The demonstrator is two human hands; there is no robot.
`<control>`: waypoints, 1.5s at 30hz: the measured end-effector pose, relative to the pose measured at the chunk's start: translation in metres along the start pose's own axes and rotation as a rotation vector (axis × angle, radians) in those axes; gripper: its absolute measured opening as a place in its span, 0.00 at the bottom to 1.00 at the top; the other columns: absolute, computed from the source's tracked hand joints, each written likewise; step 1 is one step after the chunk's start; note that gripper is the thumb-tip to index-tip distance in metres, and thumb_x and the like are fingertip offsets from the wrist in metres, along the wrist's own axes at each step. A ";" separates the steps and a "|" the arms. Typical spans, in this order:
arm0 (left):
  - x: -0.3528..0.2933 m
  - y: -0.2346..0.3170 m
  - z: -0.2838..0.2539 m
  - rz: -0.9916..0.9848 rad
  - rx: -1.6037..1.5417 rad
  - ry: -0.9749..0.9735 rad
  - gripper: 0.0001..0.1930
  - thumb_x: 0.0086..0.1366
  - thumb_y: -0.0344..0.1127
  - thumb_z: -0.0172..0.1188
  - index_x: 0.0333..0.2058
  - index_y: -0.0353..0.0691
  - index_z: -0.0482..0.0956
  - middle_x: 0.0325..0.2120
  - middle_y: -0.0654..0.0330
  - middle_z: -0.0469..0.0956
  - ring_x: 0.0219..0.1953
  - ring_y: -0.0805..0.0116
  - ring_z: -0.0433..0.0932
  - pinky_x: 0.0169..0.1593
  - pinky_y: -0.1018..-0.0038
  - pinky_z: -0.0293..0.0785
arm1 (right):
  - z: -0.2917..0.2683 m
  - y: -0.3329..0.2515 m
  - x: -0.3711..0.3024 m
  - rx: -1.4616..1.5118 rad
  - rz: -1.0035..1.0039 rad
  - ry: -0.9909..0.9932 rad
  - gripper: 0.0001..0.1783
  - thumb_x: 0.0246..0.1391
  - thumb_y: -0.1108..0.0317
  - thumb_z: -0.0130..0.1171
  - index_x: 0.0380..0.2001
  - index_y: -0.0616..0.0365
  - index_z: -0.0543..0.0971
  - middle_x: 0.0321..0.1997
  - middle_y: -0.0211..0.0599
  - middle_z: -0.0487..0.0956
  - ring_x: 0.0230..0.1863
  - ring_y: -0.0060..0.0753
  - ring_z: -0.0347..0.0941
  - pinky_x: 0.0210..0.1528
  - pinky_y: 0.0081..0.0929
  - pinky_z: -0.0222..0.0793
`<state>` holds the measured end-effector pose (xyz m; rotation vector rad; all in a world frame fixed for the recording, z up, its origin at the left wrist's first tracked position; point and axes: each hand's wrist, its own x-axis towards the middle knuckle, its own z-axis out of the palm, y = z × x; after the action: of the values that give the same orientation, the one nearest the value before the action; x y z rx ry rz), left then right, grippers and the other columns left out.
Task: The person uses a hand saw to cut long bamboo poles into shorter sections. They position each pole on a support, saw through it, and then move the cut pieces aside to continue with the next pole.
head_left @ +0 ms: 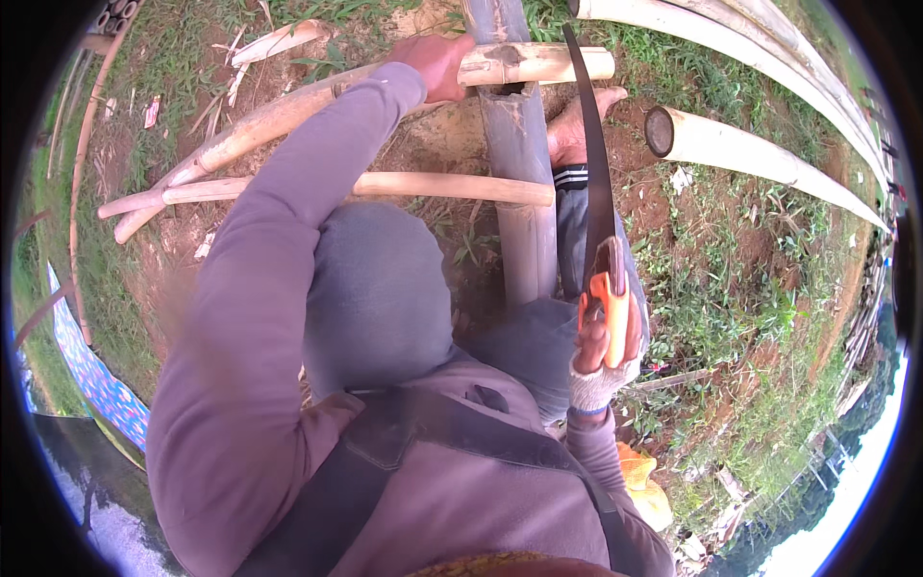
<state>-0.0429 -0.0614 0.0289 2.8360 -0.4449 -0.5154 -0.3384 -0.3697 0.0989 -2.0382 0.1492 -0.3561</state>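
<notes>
My left hand (435, 65) is closed around a pale bamboo pole (538, 63), which lies across a thick grey bamboo trunk (524, 144). In my right hand (606, 370), which wears a fingerless knit glove, is the orange handle of a handsaw (595, 163). The saw's long dark blade points away from me and passes over the pole near its right end. Whether the teeth touch the pole, I cannot tell. Nearer to me, a thinner bamboo pole (452, 186) also rests across the trunk. My bare foot (573, 130) is beside the trunk, under the blade.
Several long pale bamboo poles (769, 154) lie at the right, one with its cut end facing the work. Split bamboo pieces (279, 43) lie at the far left on grass and soil. An orange bag (642, 481) is near my right forearm; a blue patterned sheet (91, 361) is at left.
</notes>
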 end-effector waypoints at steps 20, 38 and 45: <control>0.011 0.007 -0.003 0.039 -0.036 -0.025 0.31 0.58 0.49 0.78 0.56 0.46 0.77 0.42 0.53 0.89 0.50 0.46 0.87 0.56 0.52 0.82 | 0.059 0.039 0.085 -0.043 -0.049 0.039 0.28 0.72 0.61 0.61 0.66 0.69 0.74 0.60 0.55 0.84 0.54 0.45 0.84 0.57 0.36 0.81; 0.018 -0.003 -0.012 0.031 -0.003 0.003 0.41 0.54 0.50 0.76 0.66 0.51 0.73 0.43 0.51 0.88 0.48 0.45 0.87 0.53 0.52 0.82 | 0.104 -0.004 0.173 0.003 -0.162 0.088 0.26 0.71 0.62 0.66 0.64 0.67 0.78 0.55 0.49 0.86 0.54 0.35 0.82 0.57 0.33 0.79; 0.028 -0.020 0.003 0.094 -0.162 -0.065 0.38 0.50 0.47 0.77 0.62 0.50 0.78 0.41 0.52 0.89 0.45 0.47 0.87 0.51 0.53 0.82 | 0.009 0.009 -0.010 0.157 0.102 -0.028 0.36 0.73 0.53 0.58 0.69 0.73 0.67 0.65 0.58 0.78 0.61 0.49 0.81 0.62 0.42 0.81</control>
<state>-0.0142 -0.0530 0.0124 2.6365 -0.5203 -0.5973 -0.3451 -0.3638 0.0847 -1.8724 0.2009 -0.2665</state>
